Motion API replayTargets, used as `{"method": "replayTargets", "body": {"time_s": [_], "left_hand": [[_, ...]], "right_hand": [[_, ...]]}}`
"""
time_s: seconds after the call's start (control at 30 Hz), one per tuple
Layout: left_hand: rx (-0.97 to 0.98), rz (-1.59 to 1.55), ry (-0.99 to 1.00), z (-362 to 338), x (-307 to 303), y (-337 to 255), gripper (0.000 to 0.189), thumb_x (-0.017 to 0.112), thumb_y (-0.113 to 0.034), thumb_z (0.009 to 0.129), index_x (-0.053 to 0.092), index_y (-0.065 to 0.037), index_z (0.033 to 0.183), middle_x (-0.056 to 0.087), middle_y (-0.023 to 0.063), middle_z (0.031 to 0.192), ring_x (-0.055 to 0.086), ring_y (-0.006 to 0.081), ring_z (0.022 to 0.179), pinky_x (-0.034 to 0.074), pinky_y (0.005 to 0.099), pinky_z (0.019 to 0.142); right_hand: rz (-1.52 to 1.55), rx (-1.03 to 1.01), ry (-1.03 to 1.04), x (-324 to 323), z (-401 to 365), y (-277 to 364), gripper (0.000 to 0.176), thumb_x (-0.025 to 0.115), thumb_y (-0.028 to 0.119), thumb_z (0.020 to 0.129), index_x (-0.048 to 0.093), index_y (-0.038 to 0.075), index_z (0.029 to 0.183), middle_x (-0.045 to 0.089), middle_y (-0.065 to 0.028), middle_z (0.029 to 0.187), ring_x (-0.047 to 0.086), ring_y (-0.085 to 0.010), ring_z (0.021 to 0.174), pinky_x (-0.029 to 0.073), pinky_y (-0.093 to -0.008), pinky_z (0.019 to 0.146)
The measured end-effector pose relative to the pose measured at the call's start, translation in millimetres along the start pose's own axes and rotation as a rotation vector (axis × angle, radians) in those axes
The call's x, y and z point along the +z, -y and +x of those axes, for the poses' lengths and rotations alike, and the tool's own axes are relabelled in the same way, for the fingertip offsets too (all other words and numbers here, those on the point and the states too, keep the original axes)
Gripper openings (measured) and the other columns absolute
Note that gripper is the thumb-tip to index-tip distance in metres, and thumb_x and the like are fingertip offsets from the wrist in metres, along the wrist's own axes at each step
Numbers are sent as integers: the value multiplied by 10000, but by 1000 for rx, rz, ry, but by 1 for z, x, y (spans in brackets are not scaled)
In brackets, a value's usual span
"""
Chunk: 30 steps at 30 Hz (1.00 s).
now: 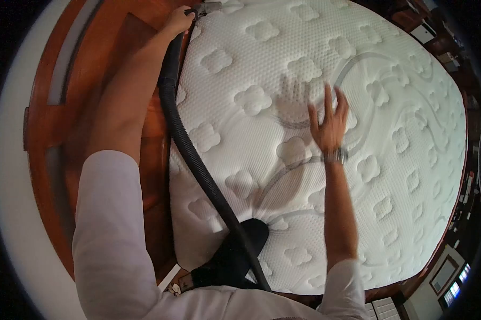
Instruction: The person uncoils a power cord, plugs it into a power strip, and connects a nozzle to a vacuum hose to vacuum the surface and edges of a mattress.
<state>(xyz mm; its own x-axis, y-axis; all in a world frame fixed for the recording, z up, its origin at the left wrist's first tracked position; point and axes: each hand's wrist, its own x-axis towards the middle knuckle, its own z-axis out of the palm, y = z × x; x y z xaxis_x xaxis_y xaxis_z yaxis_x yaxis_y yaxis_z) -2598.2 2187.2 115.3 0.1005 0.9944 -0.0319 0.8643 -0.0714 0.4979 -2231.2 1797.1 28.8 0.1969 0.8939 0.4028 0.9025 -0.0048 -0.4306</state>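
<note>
We grip long black ribbed hose (195, 162) by its upper end, left hand (179, 22) curled round it, at left edge of white flower-quilted mattress (283, 181). Small grey head (211, 7) beyond, probably nozzle, hard to make out near top of view. Hose crosses our black-clad leg (258, 233); lower end hidden behind our white shirt (224, 305). Right hand (331, 127) hovers over mattress, fingers spread, slightly blurred.

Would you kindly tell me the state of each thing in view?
Mattress: bare, no sheet visible on top
Vacuum hose: gently curved, not coiled
Left hand: closed around the vacuum hose's far end
Nozzle: at the mattress's edge, contact unclear
Right hand: open, spread, apparently above the mattress
Wristwatch: worn
</note>
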Motion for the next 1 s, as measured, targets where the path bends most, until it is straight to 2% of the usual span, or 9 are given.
{"method": "replayTargets", "body": {"time_s": [0.03,0.13,0.2,0.27,0.43,0.47,0.6,0.77,1.0], "left_hand": [[1,1,-4,-5,2,-2,518,603,-234,1010,494,-55,1485,727,180,1051,719,270,775,600,429,772],[-86,18,14,-8,12,14,473,587,-296,1041,509,-171,1492,620,79,772,578,166,553,535,360,477],[-77,7,25,-14,9,24,484,595,-305,1041,505,-172,1498,599,67,736,569,152,545,535,354,477],[-61,-4,22,-22,-2,27,495,602,-313,1040,502,-174,1504,579,56,700,561,139,537,536,348,476],[-28,12,82,-7,-3,73,493,608,-310,1030,523,-165,1494,660,67,768,615,139,557,564,353,490],[-56,-116,147,-37,-16,37,335,554,-197,1035,611,-61,1335,645,101,774,586,196,557,512,361,497],[-80,-124,92,-49,-10,35,315,555,-196,1033,641,-62,1306,638,89,753,586,185,540,509,355,491],[-56,-18,55,-54,-6,59,492,600,-311,1035,521,-164,1497,634,60,728,603,129,543,565,338,492],[-99,7,58,-80,-10,53,505,613,-292,1029,506,-174,1508,637,57,738,598,128,533,564,335,484]], "right_hand": [[33,-95,-34,20,40,-6,709,602,493,993,380,205,1602,379,-221,1587,326,-445,1472,318,-589,1185],[-14,-193,71,80,146,0,687,476,659,993,318,395,1607,219,-107,1699,161,-436,1555,236,-648,1214],[-53,-187,138,111,172,6,681,414,723,988,296,453,1602,154,-69,1729,97,-429,1576,196,-676,1221],[-213,16,556,134,186,9,703,308,799,965,260,497,1598,85,-22,1742,30,-397,1590,125,-720,1216],[-336,-53,362,175,158,-4,709,295,806,962,236,509,1602,96,0,1742,16,-345,1601,64,-703,1227],[-320,-67,342,176,157,-7,710,296,807,961,239,507,1602,105,-1,1741,22,-347,1600,71,-703,1226],[-309,-62,342,174,156,-8,715,294,812,959,249,500,1601,127,-3,1737,37,-354,1598,86,-705,1224],[-331,-65,350,173,157,-6,716,286,815,958,242,504,1602,116,4,1739,36,-349,1599,86,-704,1224],[-333,-61,366,171,157,-6,732,265,831,950,228,505,1605,103,16,1740,30,-339,1601,83,-701,1228]]}}
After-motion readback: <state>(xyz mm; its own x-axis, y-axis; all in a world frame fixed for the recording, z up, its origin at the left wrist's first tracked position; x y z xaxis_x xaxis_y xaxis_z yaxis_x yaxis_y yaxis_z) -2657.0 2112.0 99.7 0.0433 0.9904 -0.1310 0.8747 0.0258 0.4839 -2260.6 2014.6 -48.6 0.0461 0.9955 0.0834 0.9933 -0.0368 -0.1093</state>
